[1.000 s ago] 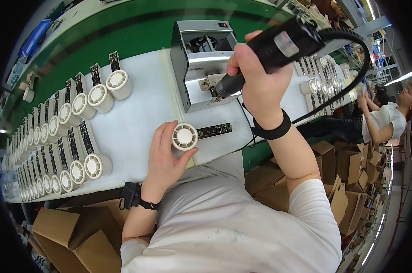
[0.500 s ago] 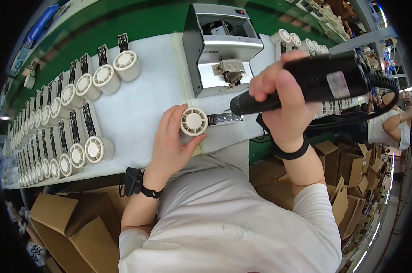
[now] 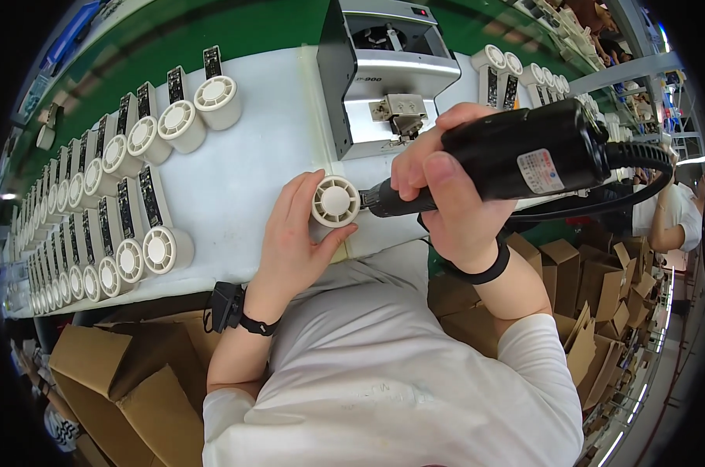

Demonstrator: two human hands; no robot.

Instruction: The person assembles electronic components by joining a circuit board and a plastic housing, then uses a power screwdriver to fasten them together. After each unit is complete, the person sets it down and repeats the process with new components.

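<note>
My left hand (image 3: 294, 233) is closed around the round, vented end of a white device (image 3: 336, 201) on the table, fingers behind it and thumb at its near side. My right hand (image 3: 457, 191) grips a black electric screwdriver (image 3: 516, 156) with a thick cord. It lies nearly level, its nose pointing left, close beside the round end. The nose covers most of the device's handle with the circuit board, so the bit's contact is hidden. Just beyond my hands stands a silver and black screw feeder (image 3: 399, 74).
Two rows of similar white devices (image 3: 183, 124) with exposed circuit boards line the left of the white table surface (image 3: 251, 140). More devices (image 3: 490, 58) stand at the right. Open cardboard boxes (image 3: 92, 362) sit below the table on both sides. Another person (image 3: 671, 210) is at far right.
My right hand has brought the screwdriver left, so its nose now sits over the circuit board near the round end. My left hand keeps its hold on the device.
</note>
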